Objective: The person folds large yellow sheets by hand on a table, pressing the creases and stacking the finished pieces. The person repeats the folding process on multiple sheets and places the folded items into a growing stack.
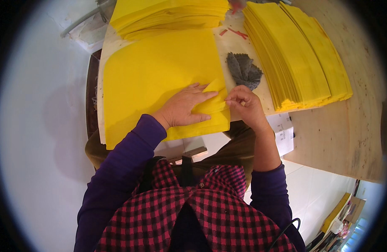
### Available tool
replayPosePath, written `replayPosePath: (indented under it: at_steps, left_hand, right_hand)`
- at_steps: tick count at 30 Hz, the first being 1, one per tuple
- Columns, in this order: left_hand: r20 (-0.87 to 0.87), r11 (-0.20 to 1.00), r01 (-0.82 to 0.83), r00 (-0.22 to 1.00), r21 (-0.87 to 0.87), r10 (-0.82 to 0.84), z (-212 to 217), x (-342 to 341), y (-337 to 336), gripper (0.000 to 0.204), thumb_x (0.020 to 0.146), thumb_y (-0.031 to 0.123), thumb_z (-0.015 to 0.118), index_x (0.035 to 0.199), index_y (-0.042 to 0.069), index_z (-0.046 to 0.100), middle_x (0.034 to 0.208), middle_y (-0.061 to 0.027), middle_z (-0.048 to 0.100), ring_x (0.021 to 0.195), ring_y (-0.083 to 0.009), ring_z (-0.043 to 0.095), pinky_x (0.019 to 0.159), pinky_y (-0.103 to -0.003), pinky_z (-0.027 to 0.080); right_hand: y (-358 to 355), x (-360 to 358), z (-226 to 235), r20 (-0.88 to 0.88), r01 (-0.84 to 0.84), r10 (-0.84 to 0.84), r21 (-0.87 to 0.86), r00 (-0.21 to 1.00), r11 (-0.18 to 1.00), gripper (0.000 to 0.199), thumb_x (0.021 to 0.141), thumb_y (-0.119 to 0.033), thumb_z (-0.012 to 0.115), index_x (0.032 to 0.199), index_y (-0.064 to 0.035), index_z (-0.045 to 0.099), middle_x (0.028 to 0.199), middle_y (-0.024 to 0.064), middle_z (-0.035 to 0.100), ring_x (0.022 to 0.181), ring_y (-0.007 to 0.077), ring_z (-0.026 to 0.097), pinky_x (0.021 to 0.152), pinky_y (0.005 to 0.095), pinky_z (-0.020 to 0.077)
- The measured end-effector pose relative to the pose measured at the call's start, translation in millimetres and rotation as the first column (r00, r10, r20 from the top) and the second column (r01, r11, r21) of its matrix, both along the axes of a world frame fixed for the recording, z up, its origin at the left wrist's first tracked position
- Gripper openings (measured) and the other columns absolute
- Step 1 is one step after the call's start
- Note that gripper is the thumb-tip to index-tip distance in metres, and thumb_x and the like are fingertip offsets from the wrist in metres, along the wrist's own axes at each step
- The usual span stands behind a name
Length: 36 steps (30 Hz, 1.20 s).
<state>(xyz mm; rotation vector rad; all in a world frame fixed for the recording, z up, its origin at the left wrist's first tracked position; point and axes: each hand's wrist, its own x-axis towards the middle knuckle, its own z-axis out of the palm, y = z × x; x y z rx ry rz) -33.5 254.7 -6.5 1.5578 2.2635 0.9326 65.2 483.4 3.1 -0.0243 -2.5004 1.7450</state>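
Note:
A large yellow fabric sheet point(160, 63) lies on the table in front of me, its right edge lifted into a small fold point(214, 94). My left hand point(183, 105) rests flat on this sheet, fingers spread and thumb stretched toward the right edge, with the fold beside its fingertips. At that edge, my right hand point(247, 108) is closed in a pinch, thumb and forefinger meeting on the border of the lifted fabric. Its other fingers are curled in. Just beyond the right hand sits a crumpled dark grey cloth point(244, 70).
Stacked yellow fabric point(168, 17) stands at the far side, and two more piles point(286, 54) stand at the right on the wooden table point(328, 134). Small red strips point(237, 33) lie between them. A white box point(282, 133) is below the table edge. The wall point(46, 105) is at left.

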Motion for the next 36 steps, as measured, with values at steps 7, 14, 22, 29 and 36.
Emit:
replayPosePath:
  at_steps: [7, 14, 22, 29, 36]
  left_hand:
    - [0.005, 1.0, -0.003, 1.0, 0.004, 0.003, 1, 1, 1, 0.07, 0.082, 0.04, 0.066, 0.143, 0.014, 0.042, 0.134, -0.0276, 0.049, 0.13, -0.0458, 0.04, 0.113, -0.046, 0.027]
    - [0.008, 1.0, -0.005, 1.0, -0.022, 0.005, 3, 0, 0, 0.071, 0.081, 0.032, 0.066, 0.144, 0.014, 0.04, 0.136, -0.0263, 0.048, 0.13, -0.0456, 0.039, 0.113, -0.046, 0.028]
    - [0.113, 0.996, -0.001, 0.994, 0.087, -0.009, 7, 2, 0, 0.08, 0.078, 0.017, 0.063, 0.149, 0.009, 0.028, 0.141, -0.0206, 0.044, 0.128, -0.041, 0.042, 0.114, -0.043, 0.027]
    - [0.106, 0.99, 0.009, 0.994, 0.139, -0.024, 6, 2, 0, 0.074, 0.081, 0.011, 0.057, 0.149, 0.007, 0.028, 0.139, -0.0212, 0.045, 0.128, -0.0378, 0.042, 0.113, -0.04, 0.027]
    - [0.096, 0.992, 0.007, 0.995, 0.126, -0.02, 7, 2, 0, 0.071, 0.083, 0.011, 0.055, 0.149, 0.007, 0.028, 0.138, -0.0219, 0.046, 0.127, -0.0376, 0.043, 0.113, -0.041, 0.027]
  right_hand:
    - [-2, -7, 10, -0.042, -0.02, 0.024, 0.098, 0.999, 0.995, 0.006, 0.081, 0.002, 0.067, 0.085, -0.0023, 0.063, 0.093, 0.0014, 0.056, 0.078, 0.0094, 0.051, 0.069, 0.022, 0.0419]
    - [-5, -13, 16, -0.082, -0.017, 0.028, 0.135, 0.996, 0.991, 0.008, 0.081, 0.0, 0.067, 0.085, -0.0008, 0.061, 0.087, 0.0039, 0.054, 0.072, 0.0128, 0.051, 0.066, 0.0246, 0.0427]
    - [-8, -18, 20, -0.086, -0.022, 0.034, 0.13, 0.996, 0.991, 0.007, 0.081, 0.001, 0.067, 0.085, -0.0027, 0.063, 0.092, 0.0012, 0.057, 0.076, 0.0098, 0.051, 0.066, 0.0224, 0.0411]
    - [-13, -11, 22, -0.105, 0.009, -0.005, 0.036, 0.994, 0.999, 0.016, 0.084, 0.0, 0.065, 0.1, -0.0025, 0.064, 0.095, 0.0044, 0.057, 0.078, 0.0121, 0.056, 0.07, 0.0238, 0.0472]
    - [-17, -3, 12, -0.073, -0.018, 0.001, -0.234, 0.997, 0.972, 0.026, 0.095, -0.008, 0.056, 0.122, -0.0037, 0.057, 0.115, 0.0023, 0.058, 0.094, 0.0112, 0.059, 0.08, 0.0251, 0.0481]
